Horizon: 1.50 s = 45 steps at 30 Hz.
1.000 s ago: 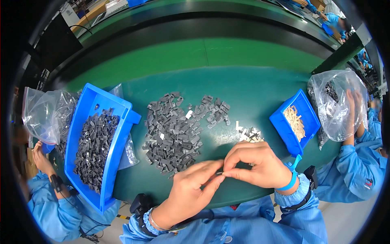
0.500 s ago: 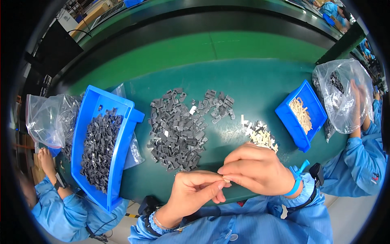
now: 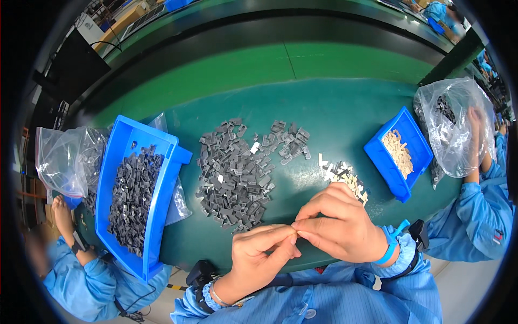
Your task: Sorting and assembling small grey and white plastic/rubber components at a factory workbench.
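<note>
Above the near edge of the table, my left hand and my right hand meet with their fingertips pinched together. Whatever small thing is between them is hidden by the fingers. Just beyond my right hand lies a small pile of cream strips mixed with some dark bits. A large heap of small dark grey plastic parts spreads over the table beyond my left hand, with a smaller cluster of grey parts at its far right.
At the left, a big blue bin holds many black parts, beside clear plastic bags. A smaller blue bin on the right contains beige strips. Co-workers in blue sit on both sides; the right one's hand is at a clear bag.
My fingertips have closed tighter together and shifted slightly left and up. The small pale piece glimpsed below them before is now covered. My left fingers are more curled.
</note>
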{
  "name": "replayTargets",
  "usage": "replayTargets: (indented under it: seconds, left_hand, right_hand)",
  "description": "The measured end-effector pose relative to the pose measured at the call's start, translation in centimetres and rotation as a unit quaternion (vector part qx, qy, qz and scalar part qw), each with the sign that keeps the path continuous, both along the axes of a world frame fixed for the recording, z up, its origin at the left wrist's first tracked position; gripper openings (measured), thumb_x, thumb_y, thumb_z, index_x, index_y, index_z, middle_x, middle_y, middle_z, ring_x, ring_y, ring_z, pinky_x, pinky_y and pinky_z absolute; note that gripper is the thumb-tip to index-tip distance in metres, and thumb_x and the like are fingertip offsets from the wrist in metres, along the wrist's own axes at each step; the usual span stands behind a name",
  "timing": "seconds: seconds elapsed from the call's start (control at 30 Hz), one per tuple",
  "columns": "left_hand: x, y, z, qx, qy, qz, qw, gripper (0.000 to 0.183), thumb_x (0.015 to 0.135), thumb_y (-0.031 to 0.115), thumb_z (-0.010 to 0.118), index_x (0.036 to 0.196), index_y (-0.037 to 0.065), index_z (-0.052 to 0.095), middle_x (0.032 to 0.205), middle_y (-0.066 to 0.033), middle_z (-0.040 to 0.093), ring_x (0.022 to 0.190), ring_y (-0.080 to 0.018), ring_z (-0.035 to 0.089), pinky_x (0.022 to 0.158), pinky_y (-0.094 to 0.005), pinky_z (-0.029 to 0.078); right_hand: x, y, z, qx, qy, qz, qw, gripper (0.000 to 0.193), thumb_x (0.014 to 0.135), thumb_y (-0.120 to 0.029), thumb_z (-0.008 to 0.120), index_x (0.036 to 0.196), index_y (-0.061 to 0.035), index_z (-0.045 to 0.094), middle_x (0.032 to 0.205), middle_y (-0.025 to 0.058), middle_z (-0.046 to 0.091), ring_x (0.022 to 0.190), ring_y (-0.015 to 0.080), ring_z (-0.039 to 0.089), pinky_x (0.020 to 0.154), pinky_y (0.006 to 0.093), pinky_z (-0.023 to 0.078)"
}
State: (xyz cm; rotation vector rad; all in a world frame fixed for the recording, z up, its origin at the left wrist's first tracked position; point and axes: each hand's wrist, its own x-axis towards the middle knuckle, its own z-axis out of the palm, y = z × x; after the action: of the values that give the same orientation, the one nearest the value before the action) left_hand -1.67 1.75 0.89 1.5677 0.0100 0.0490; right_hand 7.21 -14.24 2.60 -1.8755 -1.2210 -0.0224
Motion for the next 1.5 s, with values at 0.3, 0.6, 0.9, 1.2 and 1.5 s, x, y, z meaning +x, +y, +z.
replayTargets:
  seconds: [0.3,0.6,0.9,1.2,1.5]
  left_hand:
    - [0.5,-0.3,0.8,-0.044,0.106,-0.058,0.992,0.014,0.082,0.002,0.056,0.092,-0.006,0.063,0.082,-0.0127,0.063,0.061,-0.0132,0.061,0.053,-0.0223,0.049]
    - [-0.3,-0.5,1.2,-0.109,0.125,0.049,0.985,0.015,0.084,0.005,0.054,0.084,-0.007,0.062,0.064,-0.0103,0.060,0.051,-0.0135,0.054,0.050,-0.0213,0.041]
    - [0.6,-1.9,2.6,0.023,0.041,0.111,0.993,0.018,0.087,0.006,0.050,0.086,-0.007,0.062,0.072,-0.0074,0.061,0.056,-0.0113,0.053,0.051,-0.0207,0.041]
    - [0.0,-1.5,1.5,0.079,0.011,0.124,0.989,0.020,0.089,0.009,0.049,0.089,-0.005,0.062,0.071,-0.0056,0.060,0.059,-0.0092,0.053,0.053,-0.0199,0.041]
    - [1.0,-1.3,0.0,-0.023,-0.014,0.092,0.995,0.020,0.077,0.006,0.059,0.089,-0.010,0.062,0.078,-0.0140,0.061,0.057,-0.0154,0.055,0.051,-0.0237,0.044]
  right_hand:
    - [-0.6,-1.1,-1.3,0.094,0.211,0.004,0.973,0.007,0.076,-0.010,0.060,0.081,-0.0060,0.062,0.081,0.0051,0.055,0.077,0.0224,0.054,0.067,0.0339,0.041]
    - [-0.2,-0.8,-1.2,0.113,0.266,-0.016,0.957,0.015,0.086,-0.013,0.051,0.079,-0.0009,0.056,0.081,0.0070,0.055,0.074,0.0198,0.054,0.067,0.0308,0.042]
    - [-1.5,0.2,-2.4,0.186,0.509,0.005,0.841,0.025,0.086,-0.013,0.056,0.105,0.0029,0.058,0.084,0.0056,0.063,0.074,0.0080,0.056,0.066,0.0208,0.045]
    - [-2.6,0.7,-1.0,0.179,0.421,-0.072,0.886,0.014,0.077,-0.005,0.062,0.088,0.0040,0.062,0.078,0.0088,0.060,0.070,0.0143,0.056,0.065,0.0234,0.045]
    - [-2.2,-0.2,-0.7,0.136,0.358,-0.087,0.920,0.013,0.083,-0.012,0.055,0.087,-0.0008,0.060,0.072,0.0058,0.063,0.067,0.0100,0.059,0.060,0.0238,0.047]
